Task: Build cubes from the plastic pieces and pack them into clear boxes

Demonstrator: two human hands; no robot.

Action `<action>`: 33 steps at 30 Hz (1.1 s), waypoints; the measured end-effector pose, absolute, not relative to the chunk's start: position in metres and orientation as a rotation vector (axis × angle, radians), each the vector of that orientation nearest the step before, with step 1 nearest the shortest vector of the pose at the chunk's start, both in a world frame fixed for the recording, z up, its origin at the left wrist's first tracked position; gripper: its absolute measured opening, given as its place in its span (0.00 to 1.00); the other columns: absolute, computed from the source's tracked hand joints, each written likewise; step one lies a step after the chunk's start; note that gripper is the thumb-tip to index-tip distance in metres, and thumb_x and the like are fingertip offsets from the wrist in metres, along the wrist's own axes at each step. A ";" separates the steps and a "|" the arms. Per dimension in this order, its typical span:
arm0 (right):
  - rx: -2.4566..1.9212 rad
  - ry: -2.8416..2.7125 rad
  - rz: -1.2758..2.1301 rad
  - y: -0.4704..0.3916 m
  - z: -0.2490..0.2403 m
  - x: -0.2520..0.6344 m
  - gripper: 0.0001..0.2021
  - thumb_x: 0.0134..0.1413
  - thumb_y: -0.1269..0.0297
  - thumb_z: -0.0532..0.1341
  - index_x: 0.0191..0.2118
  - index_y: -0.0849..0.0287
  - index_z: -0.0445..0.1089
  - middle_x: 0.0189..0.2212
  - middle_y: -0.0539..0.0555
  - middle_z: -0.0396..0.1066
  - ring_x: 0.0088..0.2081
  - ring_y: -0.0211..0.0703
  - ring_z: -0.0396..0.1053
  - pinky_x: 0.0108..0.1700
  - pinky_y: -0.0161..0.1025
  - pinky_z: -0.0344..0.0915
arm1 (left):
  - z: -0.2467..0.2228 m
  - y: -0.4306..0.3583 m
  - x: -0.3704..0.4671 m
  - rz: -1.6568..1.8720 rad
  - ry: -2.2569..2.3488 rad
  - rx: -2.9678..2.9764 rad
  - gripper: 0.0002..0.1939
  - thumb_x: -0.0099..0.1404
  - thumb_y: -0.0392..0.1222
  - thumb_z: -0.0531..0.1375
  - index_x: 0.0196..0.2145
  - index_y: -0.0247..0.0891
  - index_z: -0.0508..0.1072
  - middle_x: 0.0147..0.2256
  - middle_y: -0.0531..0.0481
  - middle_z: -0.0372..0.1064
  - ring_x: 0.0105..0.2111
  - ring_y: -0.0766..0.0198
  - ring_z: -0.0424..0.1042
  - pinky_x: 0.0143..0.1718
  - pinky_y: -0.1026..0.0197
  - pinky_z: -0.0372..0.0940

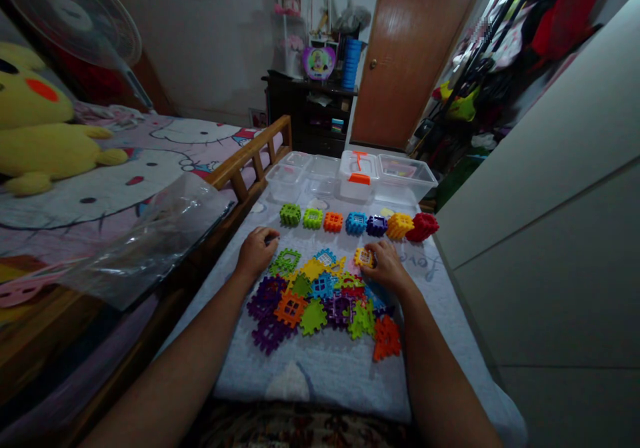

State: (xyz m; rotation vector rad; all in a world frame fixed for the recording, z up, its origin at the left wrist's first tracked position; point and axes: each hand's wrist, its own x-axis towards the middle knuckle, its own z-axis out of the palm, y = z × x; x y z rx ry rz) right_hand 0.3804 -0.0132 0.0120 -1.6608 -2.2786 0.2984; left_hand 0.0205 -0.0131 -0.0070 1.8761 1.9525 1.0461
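Pale grey cloth (325,368) covered the low table at frame centre. On it, the left hand (257,251) rested curled beside a green square plastic tile (285,261), gripping nothing visible. The right hand (385,266) pinched a small yellow square tile (364,257) above the heap of coloured interlocking tiles (320,301). Beyond stood a row of seven assembled cubes (357,223), then clear plastic boxes (350,175).

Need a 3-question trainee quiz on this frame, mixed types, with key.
1. True or false: the right hand holds a yellow tile.
2. How many assembled cubes stand in the row, from the green cube to the red cube?
3. The left hand rests: A) on the fan, B) at the left edge of the loose tile pile, C) inside a clear bin.

Key: 1 true; 2 seven; 3 B.
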 end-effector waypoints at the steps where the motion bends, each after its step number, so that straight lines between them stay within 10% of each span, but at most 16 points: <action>1: -1.658 -2.280 0.297 -0.013 0.012 0.381 0.20 0.48 0.63 0.66 0.49 0.57 0.71 0.43 0.57 0.67 0.46 0.51 0.64 0.50 0.45 0.61 | -0.007 -0.013 0.020 1.048 1.951 1.877 0.11 0.59 0.43 0.55 0.35 0.40 0.75 0.39 0.46 0.73 0.44 0.55 0.72 0.53 0.55 0.66; 33: -1.914 -2.552 0.260 -0.010 0.054 0.362 0.16 0.51 0.56 0.64 0.43 0.60 0.72 0.45 0.62 0.69 0.49 0.55 0.64 0.48 0.44 0.58 | -0.007 -0.012 0.019 1.046 1.950 1.873 0.13 0.58 0.45 0.54 0.35 0.39 0.75 0.38 0.46 0.73 0.42 0.54 0.73 0.50 0.55 0.67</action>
